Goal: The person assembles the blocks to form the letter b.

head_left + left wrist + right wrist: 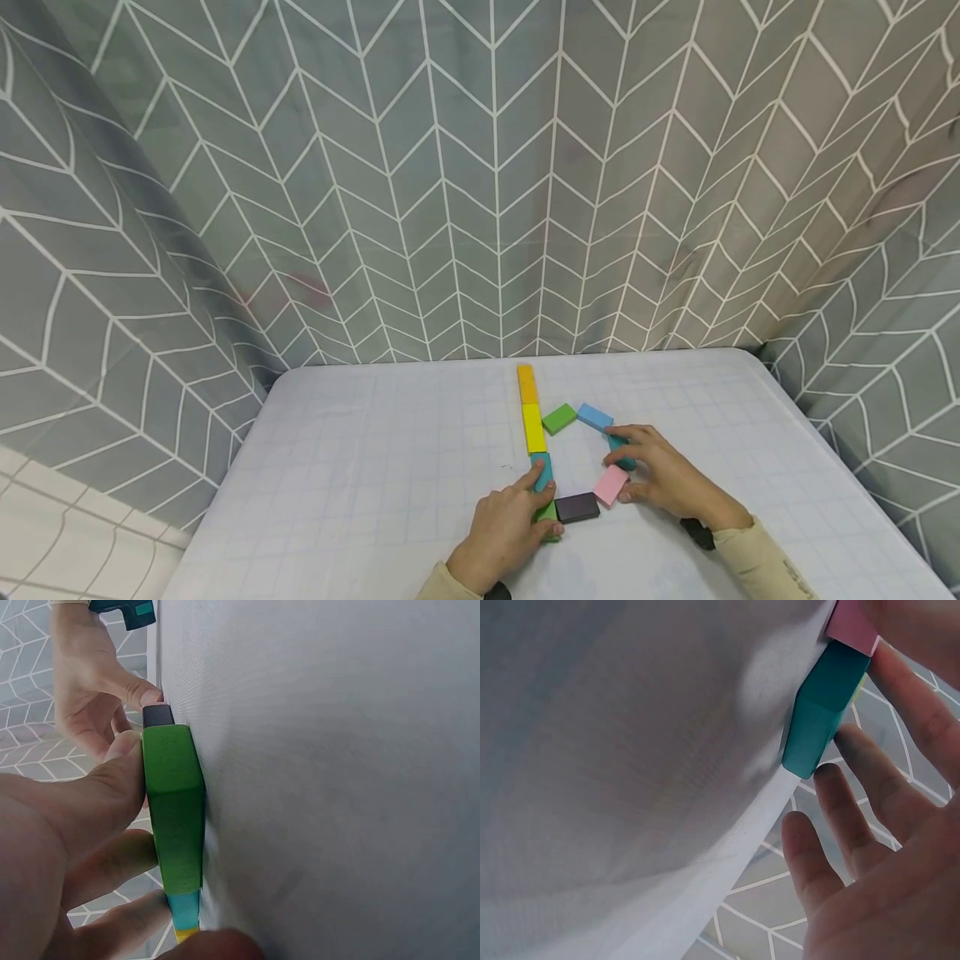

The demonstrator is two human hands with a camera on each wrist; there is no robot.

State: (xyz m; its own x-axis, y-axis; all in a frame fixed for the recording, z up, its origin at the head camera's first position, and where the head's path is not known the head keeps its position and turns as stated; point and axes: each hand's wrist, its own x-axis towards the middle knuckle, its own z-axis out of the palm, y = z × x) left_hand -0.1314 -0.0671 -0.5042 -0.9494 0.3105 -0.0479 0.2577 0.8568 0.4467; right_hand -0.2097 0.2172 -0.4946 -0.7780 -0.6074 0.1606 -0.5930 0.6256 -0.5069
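My left hand rests on the near end of a straight row of flat blocks. Its fingertips touch a teal block, while the thumb lies on a green block. Beyond these, the row continues with a yellow block and an orange block. Fairly straight fingers of my right hand touch a second teal block. Its thumb is beside a pink block. A black block lies between the green and pink ones, partly hidden in the left wrist view.
A light blue block and another green block curve from the right-hand teal block back toward the yellow one. The white-covered table is backed by a grey patterned curtain, which also hangs at both sides.
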